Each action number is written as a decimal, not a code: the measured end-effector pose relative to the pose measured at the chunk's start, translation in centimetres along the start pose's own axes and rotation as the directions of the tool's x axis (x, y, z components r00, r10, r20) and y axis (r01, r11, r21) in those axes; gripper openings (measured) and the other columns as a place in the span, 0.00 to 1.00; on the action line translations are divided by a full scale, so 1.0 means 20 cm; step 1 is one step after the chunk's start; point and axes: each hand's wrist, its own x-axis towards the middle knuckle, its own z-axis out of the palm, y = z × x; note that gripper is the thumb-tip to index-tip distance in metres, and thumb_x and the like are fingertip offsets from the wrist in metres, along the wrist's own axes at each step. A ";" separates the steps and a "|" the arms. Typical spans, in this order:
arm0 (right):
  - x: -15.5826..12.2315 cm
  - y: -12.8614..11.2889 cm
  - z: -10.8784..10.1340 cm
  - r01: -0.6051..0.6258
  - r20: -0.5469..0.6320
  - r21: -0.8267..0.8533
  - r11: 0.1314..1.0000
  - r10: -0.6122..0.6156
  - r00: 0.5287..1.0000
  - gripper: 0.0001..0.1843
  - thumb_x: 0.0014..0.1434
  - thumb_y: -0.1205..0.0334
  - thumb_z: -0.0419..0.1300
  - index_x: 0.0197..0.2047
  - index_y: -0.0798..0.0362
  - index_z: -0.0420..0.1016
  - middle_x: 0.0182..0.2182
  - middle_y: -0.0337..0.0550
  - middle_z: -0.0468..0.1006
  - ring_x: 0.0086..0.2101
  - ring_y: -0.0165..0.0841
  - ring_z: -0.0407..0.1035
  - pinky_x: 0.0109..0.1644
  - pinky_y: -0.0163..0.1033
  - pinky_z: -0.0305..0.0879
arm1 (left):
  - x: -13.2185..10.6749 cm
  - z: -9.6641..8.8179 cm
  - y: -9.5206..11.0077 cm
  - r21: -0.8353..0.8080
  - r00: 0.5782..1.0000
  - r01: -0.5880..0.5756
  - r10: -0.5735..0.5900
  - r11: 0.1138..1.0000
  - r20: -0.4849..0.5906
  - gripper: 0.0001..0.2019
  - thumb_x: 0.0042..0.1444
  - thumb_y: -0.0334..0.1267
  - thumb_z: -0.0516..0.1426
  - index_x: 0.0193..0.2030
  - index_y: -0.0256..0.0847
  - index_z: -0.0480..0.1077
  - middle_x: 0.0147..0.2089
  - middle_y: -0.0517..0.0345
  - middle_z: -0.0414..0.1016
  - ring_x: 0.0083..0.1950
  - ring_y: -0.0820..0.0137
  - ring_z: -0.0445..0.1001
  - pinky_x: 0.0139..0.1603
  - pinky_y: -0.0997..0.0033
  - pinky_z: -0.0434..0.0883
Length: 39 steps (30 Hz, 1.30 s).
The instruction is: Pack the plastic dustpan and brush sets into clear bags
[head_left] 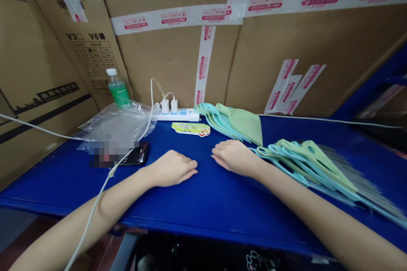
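Left hand and right hand are loosely clenched over the flat blue desk, seemingly between steps; any grasp requires uncurling.

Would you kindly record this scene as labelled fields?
Left hand: loosely closed, nearest flat black phone
Right hand: loosely closed, near overlapping pale green and blue plastic dustpans
Right: pale green and blue plastic brushes with grey bristles
Back centre: white plastic power strip, yellow-green printed cards
Back left: crumpled clear plastic bag, bottle of green liquid
Surface: blue table
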 end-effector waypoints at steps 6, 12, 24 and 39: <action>-0.04 0.00 0.00 -0.009 0.007 0.040 0.999 0.009 1.000 0.13 0.58 0.74 0.50 0.26 0.52 0.67 0.23 0.40 0.74 0.24 0.30 0.67 0.27 0.36 0.46 | 0.00 -0.04 0.01 0.021 0.999 0.023 -0.024 1.000 0.045 0.09 0.64 0.34 0.49 0.31 0.40 0.62 0.29 0.63 0.72 0.27 0.71 0.70 0.28 0.73 0.59; -0.03 -0.05 -0.02 -0.097 0.145 0.057 0.994 0.088 0.986 0.08 0.66 0.64 0.48 0.34 0.52 0.65 0.23 0.40 0.77 0.23 0.32 0.69 0.24 0.37 0.41 | 0.00 -0.01 -0.01 0.026 0.998 0.014 -0.015 1.000 0.063 0.18 0.67 0.42 0.46 0.26 0.40 0.62 0.22 0.62 0.69 0.26 0.70 0.71 0.26 0.72 0.57; -0.05 -0.02 -0.03 -0.231 0.274 0.017 0.973 0.218 0.937 0.09 0.67 0.62 0.45 0.40 0.54 0.64 0.27 0.46 0.78 0.26 0.34 0.71 0.24 0.37 0.40 | 0.01 -0.01 -0.01 0.049 0.991 0.087 -0.091 0.995 0.100 0.10 0.66 0.37 0.49 0.32 0.40 0.61 0.27 0.63 0.72 0.28 0.70 0.72 0.27 0.72 0.59; -0.04 -0.02 -0.06 -0.308 0.303 0.008 0.951 0.291 0.908 0.12 0.67 0.63 0.45 0.38 0.53 0.68 0.33 0.46 0.79 0.31 0.36 0.73 0.26 0.36 0.43 | 0.01 -0.01 -0.01 0.040 0.994 0.070 -0.073 0.997 0.086 0.10 0.66 0.37 0.48 0.32 0.40 0.59 0.27 0.63 0.72 0.27 0.70 0.72 0.27 0.71 0.60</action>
